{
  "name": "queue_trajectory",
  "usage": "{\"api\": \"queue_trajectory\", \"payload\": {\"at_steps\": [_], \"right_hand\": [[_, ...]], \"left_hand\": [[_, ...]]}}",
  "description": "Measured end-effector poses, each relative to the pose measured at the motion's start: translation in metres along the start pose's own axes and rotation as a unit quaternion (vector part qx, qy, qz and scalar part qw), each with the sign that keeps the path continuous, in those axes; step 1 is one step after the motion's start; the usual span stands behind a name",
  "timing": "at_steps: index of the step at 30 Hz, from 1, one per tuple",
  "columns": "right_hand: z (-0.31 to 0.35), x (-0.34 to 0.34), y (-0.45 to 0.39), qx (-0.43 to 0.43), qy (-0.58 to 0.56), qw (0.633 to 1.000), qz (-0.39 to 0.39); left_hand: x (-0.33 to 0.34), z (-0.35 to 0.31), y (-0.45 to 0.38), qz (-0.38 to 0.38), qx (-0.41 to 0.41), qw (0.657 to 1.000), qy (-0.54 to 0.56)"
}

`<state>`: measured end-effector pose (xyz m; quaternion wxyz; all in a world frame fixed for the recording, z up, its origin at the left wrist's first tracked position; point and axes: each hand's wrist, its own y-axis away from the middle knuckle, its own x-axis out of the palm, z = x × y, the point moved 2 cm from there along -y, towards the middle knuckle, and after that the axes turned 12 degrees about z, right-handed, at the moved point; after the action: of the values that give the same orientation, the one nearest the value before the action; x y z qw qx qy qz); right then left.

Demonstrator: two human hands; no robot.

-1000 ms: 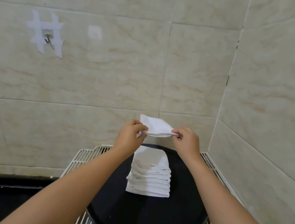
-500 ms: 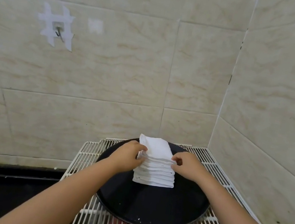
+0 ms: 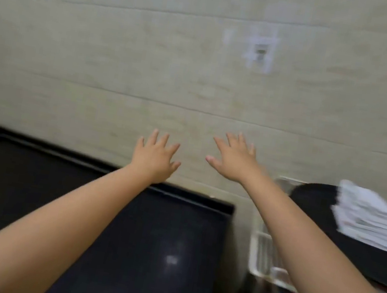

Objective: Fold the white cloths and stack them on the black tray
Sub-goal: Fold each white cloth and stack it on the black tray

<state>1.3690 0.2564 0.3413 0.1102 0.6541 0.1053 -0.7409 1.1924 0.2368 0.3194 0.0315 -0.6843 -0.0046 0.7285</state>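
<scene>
The head view is blurred, yet the main things read clearly. Both arms reach forward with white sleeves pushed up near the elbows. The left hand has its fingers spread wide and holds nothing; it hangs above the far edge of the black desk, in front of the tiled wall. The right hand is likewise splayed and empty, a little higher, with the wall behind it. Well to the right of both hands, the stack of folded white cloths sits on the black tray, which rests on a white wire rack beside the desk. The stack and tray run out of the picture at the right edge. A small white hook plate clings to the wall above.
</scene>
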Motion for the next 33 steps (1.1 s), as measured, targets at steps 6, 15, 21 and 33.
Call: {"api": "queue_trajectory", "payload": {"at_steps": [6,15,21,33], "right_hand": [[0.254,0.046,-0.055,-0.179,0.015,0.983,0.040],[0.574,0.129,-0.084,-0.409,0.045,0.905,0.104],[0.741,0.169,-0.144,-0.491,0.052,0.859,0.136],[0.987,0.251,-0.259,-0.544,0.057,0.814,0.197]], "left_hand": [[0.020,0.232,0.101,-0.004,-0.192,0.981,0.009],[0.074,0.489,0.235,0.037,-0.431,0.901,0.042],[0.097,0.641,0.266,0.063,-0.529,0.845,0.052],[0.144,0.898,0.269,0.097,-0.594,0.795,0.078]]}}
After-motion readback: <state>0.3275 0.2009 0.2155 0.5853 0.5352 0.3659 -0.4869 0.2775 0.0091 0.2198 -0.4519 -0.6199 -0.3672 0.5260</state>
